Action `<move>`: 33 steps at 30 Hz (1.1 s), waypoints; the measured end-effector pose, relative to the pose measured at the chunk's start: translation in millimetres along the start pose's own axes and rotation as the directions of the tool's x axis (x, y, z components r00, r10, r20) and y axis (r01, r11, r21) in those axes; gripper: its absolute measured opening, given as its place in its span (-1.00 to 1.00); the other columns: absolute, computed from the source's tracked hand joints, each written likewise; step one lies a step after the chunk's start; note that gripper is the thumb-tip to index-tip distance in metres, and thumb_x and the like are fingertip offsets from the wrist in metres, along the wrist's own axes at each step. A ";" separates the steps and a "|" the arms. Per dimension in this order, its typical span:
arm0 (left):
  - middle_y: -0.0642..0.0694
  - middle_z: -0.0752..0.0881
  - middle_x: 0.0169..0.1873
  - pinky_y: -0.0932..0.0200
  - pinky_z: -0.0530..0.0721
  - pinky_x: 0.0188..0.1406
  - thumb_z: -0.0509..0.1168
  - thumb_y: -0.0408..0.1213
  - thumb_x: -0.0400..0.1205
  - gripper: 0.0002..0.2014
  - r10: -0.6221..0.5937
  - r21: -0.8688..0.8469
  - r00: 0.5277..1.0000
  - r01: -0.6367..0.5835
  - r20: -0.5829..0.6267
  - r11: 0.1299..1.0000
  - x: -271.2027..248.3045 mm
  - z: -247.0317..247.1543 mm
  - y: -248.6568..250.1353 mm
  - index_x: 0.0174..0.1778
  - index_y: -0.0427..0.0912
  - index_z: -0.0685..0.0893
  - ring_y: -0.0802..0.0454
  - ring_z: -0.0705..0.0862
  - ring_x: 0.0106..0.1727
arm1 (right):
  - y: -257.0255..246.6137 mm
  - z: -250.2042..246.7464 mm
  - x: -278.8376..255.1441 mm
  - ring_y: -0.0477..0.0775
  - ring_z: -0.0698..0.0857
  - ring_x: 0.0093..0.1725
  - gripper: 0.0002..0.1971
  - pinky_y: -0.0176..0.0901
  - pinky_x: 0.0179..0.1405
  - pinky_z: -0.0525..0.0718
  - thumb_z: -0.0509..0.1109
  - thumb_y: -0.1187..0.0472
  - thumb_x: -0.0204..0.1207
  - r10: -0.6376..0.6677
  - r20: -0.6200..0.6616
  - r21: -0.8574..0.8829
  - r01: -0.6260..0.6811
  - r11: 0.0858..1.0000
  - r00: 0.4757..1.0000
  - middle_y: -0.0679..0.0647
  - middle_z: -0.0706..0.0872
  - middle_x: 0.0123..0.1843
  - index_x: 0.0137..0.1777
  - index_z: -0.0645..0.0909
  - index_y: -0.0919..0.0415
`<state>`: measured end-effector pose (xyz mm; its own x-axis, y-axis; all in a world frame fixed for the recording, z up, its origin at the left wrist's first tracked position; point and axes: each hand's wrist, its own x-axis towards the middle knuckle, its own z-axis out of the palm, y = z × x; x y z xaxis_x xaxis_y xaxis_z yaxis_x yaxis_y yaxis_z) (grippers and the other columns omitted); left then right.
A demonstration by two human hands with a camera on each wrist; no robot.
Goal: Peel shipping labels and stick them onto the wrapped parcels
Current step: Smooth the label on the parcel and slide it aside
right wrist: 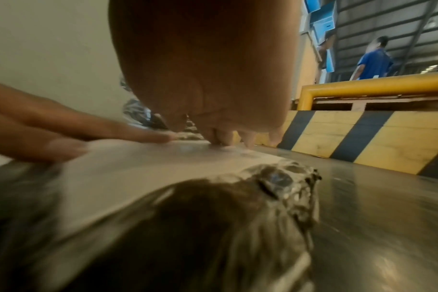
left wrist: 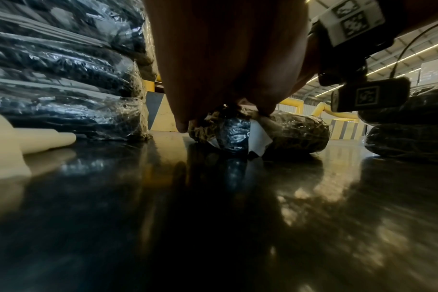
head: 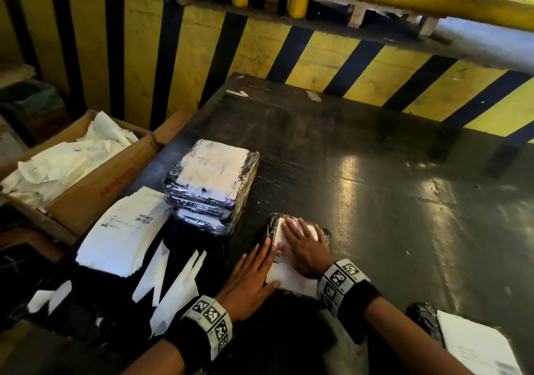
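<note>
The wrapped parcel (head: 300,256) lies on the dark table (head: 375,178) at about 6 o'clock in the head view, with a white shipping label (head: 289,279) on its top face. Its long axis runs from 6 toward 12 o'clock, tipped slightly toward 1. The right hand (head: 303,247) lies flat on the label, fingers straight and spread, pointing to 11 o'clock; it grips nothing. The left hand (head: 251,279) also lies flat with straight fingers, along the parcel's left edge, thumb on the label's near corner; it holds nothing either.

At 3 o'clock of the parcel the tabletop is bare, running back to the yellow-and-black striped barrier (head: 361,65) at 12 to 2 o'clock. At 10 o'clock a stack of labelled parcels (head: 212,184) stands near but apart. At 9 o'clock lie a sheaf of labels (head: 124,230) and torn backing strips (head: 173,282), close to the left hand. Beyond the table's left edge sits a cardboard box of crumpled backing paper (head: 66,158). At 4 o'clock, by the near edge, lies another labelled parcel (head: 468,343).
</note>
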<state>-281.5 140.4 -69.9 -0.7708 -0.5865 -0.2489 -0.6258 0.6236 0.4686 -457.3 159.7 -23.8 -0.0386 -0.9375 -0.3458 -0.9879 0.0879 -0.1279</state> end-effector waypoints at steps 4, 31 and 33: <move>0.11 -0.44 0.57 0.05 -0.28 0.62 -0.06 0.14 0.70 -0.28 -0.002 -0.037 1.000 0.002 -0.006 0.999 -0.1 -1.0 0.1 0.60 0.06 -0.38 0.17 -0.40 0.59 | -4.4 -9.5 11.2 0.09 -0.16 0.67 -0.42 0.21 0.60 -0.16 -0.20 -0.09 0.70 0.022 0.011 -0.047 -0.021 0.999 1.000 0.01 -0.08 0.71 0.66 -0.08 0.14; 0.12 -0.52 0.49 0.03 -0.15 0.62 -0.60 0.62 0.12 0.14 0.031 -0.070 0.999 -0.032 -0.013 0.997 0.9 3.1 -5.7 0.48 -0.12 -0.49 0.15 -0.30 0.62 | -12.3 35.3 -63.7 0.13 0.61 0.37 -0.22 0.22 0.20 0.61 -0.43 -0.16 0.63 0.212 -0.142 0.040 -0.209 0.977 0.967 0.01 0.66 0.36 0.30 0.64 0.06; 0.13 -0.53 0.48 0.02 -0.14 0.62 -0.57 0.63 0.13 0.16 0.031 -0.079 0.999 -0.031 -0.008 0.996 0.7 2.3 -5.2 0.52 -0.11 -0.45 0.16 -0.33 0.61 | -19.6 45.0 -61.8 0.06 0.69 0.26 -0.41 0.16 0.11 0.68 -0.17 -0.15 0.63 0.165 -0.173 0.024 -0.164 0.986 0.971 -0.08 0.72 0.27 0.22 0.68 0.01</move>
<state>-279.0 138.0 -74.5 -0.7887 -0.5712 -0.2273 -0.5898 0.5989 0.5417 -428.8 231.0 -41.8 -0.2270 -0.9540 -0.1958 -0.9643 0.2483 -0.0917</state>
